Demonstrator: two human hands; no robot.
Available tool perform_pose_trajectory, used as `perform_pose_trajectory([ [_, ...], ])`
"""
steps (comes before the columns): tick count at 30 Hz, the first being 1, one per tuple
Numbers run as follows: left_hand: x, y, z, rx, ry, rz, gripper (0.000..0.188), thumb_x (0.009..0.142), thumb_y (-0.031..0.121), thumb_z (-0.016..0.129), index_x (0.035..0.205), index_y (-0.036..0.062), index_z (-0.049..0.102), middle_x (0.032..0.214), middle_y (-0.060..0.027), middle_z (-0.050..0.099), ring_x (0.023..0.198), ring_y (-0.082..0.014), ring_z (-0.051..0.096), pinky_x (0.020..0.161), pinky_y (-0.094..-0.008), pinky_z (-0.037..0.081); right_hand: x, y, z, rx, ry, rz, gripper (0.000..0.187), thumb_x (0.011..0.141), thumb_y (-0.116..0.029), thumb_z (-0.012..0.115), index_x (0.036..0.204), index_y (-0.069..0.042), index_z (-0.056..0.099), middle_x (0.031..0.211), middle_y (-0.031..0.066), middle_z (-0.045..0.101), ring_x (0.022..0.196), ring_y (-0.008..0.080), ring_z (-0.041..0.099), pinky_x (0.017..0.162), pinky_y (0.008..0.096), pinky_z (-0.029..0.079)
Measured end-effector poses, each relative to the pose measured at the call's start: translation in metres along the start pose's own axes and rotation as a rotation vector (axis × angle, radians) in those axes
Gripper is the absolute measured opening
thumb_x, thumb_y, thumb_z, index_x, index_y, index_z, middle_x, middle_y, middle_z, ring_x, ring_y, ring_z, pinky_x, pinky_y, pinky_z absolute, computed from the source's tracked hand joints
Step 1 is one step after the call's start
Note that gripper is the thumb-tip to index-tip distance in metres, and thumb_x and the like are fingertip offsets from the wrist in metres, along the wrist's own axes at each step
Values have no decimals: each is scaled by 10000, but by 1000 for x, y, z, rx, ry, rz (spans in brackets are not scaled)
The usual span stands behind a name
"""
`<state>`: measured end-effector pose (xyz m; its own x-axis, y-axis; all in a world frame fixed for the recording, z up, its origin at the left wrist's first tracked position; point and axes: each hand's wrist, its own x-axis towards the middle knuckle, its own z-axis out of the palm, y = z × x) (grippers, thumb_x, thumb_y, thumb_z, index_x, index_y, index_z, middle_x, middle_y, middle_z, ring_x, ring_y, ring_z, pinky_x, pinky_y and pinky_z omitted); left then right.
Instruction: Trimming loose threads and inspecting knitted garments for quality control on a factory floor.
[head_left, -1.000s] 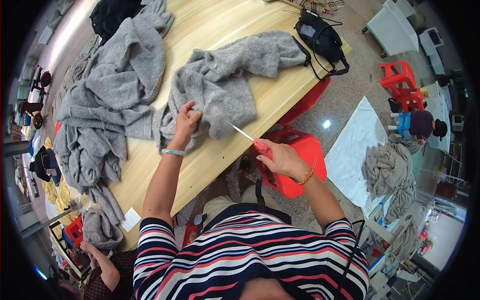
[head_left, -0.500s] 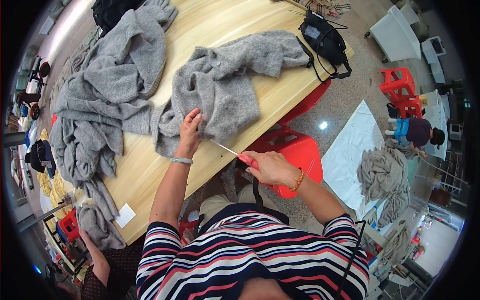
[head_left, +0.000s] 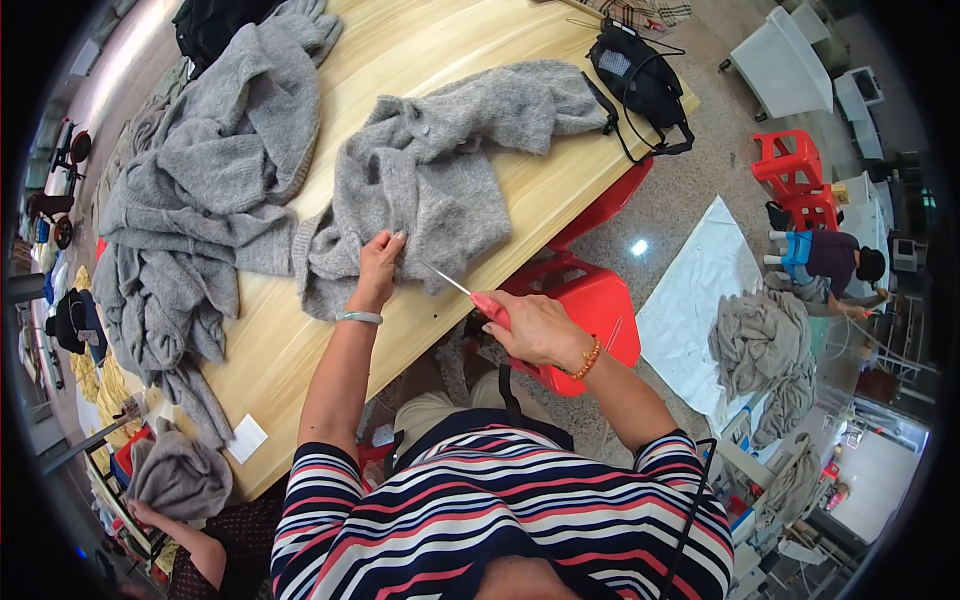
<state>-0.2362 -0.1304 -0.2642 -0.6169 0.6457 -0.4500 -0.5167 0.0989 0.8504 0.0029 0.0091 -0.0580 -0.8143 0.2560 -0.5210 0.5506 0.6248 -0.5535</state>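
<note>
A grey knitted garment lies bunched on the wooden table in front of me. Over its near edge is my left hand, thumb and forefinger pinched together. What is between those fingertips, if anything, is too small to make out. My right hand is wrapped round the red handle of a thin metal-shafted tool. Its pale shaft points up and left, the tip close to the garment's near edge and a little right of my left fingers. Whether the tip touches the knit I cannot tell.
More grey knitwear is heaped on the table's left side, near a white paper slip. A black bag sits at the far right corner. Red stools stand at the right edge. At lower left, a co-worker's hand touches grey cloth.
My left fingers have drawn closer together. The tool tip stays near the garment's edge, with my right hand slightly lower. At lower left, the co-worker's hand and cloth have shifted.
</note>
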Motion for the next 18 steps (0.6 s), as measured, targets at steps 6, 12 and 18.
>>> perform_pose_trajectory([
  [6, -14, 11, 20, -99, -46, -79, 90, 919, 175, 646, 929, 85, 641, 837, 53, 625, 717, -49, 526, 659, -218, 420, 2, 10, 0, -14, 71, 60, 395, 870, -269, 598, 1216, -87, 550, 969, 218, 671, 953, 388, 641, 803, 491, 507],
  [12, -6, 5, -11, -74, -26, -95, 140, 931, 225, 628, 979, 94, 621, 946, 21, 610, 884, -112, 560, 794, -287, 462, -22, 18, 44, 175, -128, -2, 364, 881, -293, 596, 1179, -86, 575, 976, 221, 671, 980, 402, 629, 833, 494, 487],
  [18, 5, -10, -34, -26, -76, -110, 213, 968, 198, 575, 1095, 32, 620, 1096, -55, 645, 1014, -165, 590, 905, -310, 470, -60, 86, 120, 343, 293, 312, 412, 890, -354, 593, 1258, -180, 529, 840, 168, 676, 793, 387, 657, 698, 495, 512],
])
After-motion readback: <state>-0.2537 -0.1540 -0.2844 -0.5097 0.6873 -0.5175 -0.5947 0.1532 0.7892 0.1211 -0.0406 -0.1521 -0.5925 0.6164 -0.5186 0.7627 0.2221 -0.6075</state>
